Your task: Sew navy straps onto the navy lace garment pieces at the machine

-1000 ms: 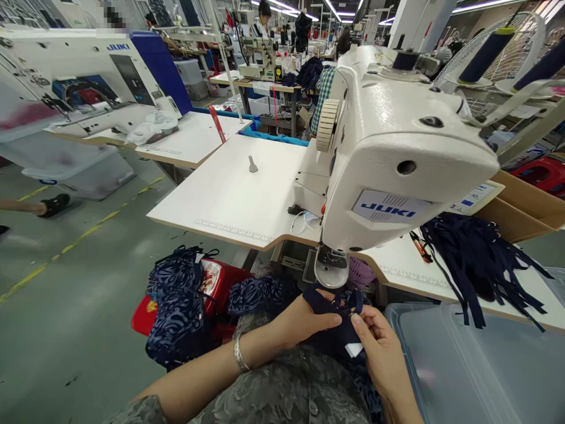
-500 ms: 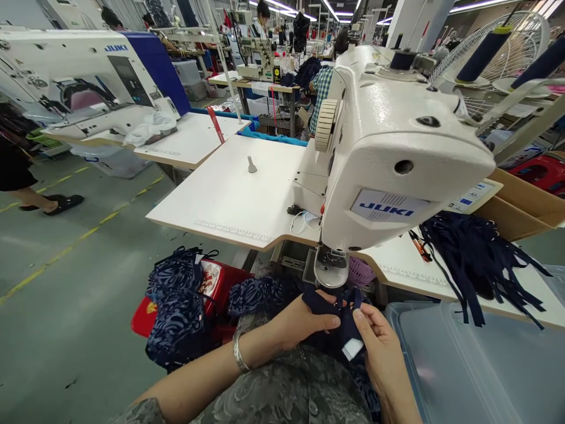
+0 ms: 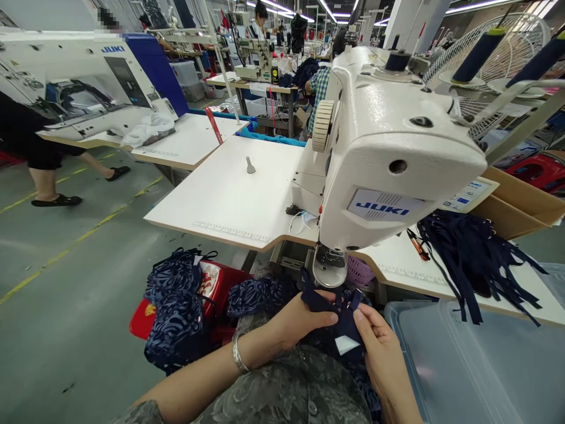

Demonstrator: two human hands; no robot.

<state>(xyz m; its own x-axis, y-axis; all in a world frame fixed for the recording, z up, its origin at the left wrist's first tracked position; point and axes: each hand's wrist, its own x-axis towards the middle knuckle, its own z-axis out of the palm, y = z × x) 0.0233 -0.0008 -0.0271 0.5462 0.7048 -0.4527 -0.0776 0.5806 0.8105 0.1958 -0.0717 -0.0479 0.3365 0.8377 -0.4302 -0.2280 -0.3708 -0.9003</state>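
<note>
We'd do this best, prob., by holding the navy garment flat & untwisted btwn our 2 hands, edges matched by feel, w/ the white tag kept clear of the bit we're lining up. It sits over our lap, just below the rounded bed end of the sewing machine; can't tell if they touch. Our L hand is nearly closed, thumb over the cloth, some fingers hidden under it. Our R hand pinches the garment's other side btwn thumb & index, other fingers curled, approx. ½ closed.
</note>
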